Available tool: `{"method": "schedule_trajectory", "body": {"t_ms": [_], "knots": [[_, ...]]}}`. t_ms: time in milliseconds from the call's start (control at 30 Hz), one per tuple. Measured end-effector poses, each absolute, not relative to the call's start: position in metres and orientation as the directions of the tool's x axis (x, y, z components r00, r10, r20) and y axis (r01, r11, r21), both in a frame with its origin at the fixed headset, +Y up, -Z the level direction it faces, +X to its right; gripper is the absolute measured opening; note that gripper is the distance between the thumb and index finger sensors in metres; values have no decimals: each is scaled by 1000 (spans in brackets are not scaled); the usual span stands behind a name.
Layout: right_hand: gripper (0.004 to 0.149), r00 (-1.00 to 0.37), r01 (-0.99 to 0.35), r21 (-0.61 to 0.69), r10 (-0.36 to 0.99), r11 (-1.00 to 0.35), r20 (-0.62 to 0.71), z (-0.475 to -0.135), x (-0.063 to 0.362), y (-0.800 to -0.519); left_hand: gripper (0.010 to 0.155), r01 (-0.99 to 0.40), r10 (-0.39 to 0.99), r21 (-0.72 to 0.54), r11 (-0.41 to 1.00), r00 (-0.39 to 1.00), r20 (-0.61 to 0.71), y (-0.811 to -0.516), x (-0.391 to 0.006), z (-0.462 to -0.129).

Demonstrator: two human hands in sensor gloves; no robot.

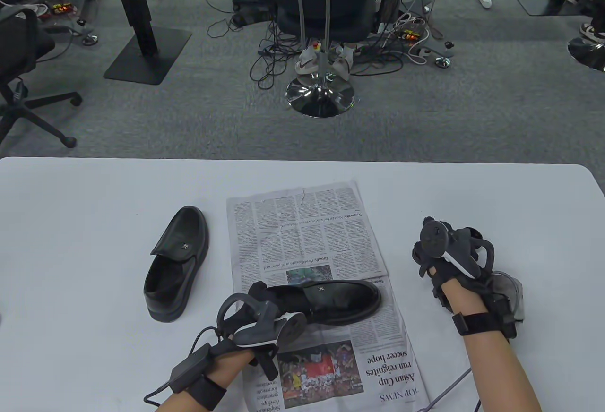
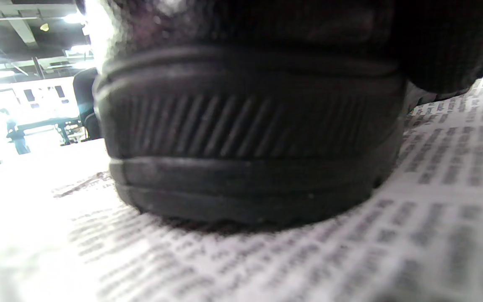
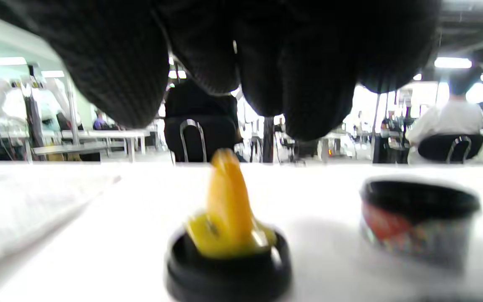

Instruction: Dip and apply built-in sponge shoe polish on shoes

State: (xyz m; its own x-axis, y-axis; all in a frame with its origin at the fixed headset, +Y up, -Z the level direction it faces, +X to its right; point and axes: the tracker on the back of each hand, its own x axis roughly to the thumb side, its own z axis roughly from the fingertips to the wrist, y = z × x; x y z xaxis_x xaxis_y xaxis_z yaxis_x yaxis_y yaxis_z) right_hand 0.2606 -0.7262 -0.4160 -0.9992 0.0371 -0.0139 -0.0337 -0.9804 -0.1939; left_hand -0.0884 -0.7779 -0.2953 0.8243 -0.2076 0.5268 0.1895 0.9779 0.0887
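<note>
A black loafer (image 1: pixel 340 298) lies on its sole across a newspaper (image 1: pixel 302 237), toe to the right. My left hand (image 1: pixel 257 305) grips its heel; the left wrist view shows the ribbed heel (image 2: pixel 245 126) close up, with one gloved finger (image 2: pixel 447 50) on it. A second black loafer (image 1: pixel 177 263) stands on the bare table to the left. My right hand (image 1: pixel 427 261) hovers right of the paper. In the right wrist view its fingers (image 3: pixel 111 63) hang just above a black lid (image 3: pixel 224 268) with a yellow sponge (image 3: pixel 227 201), not touching it. An open polish tin (image 3: pixel 419 222) stands to its right.
The white table (image 1: pixel 94 204) reaches to a far edge, with carpet, office chairs and a chrome stool base (image 1: pixel 320 95) beyond. A grey object (image 1: pixel 513 289) lies by my right wrist. My right hand hides the lid and tin in the table view.
</note>
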Motion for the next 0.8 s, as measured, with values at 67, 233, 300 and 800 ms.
{"method": "schedule_trajectory", "body": {"t_ms": [67, 233, 300, 800], "knots": [[71, -996, -85, -236, 79, -968, 35, -406, 253, -706, 33, 191, -207, 85, 978, 823, 528, -778, -88, -295], [81, -938, -301, -210, 249, -930, 241, -371, 227, -675, 34, 208, -218, 80, 975, 820, 530, -778, -88, -295], [85, -904, -348, -140, 292, -927, 312, -352, 216, -676, 34, 211, -219, 76, 974, 818, 532, -778, -88, -295], [98, -870, -266, 51, 263, -963, 417, -270, 189, -743, 38, 79, -85, 38, 996, 784, 615, -765, -106, -290]]}}
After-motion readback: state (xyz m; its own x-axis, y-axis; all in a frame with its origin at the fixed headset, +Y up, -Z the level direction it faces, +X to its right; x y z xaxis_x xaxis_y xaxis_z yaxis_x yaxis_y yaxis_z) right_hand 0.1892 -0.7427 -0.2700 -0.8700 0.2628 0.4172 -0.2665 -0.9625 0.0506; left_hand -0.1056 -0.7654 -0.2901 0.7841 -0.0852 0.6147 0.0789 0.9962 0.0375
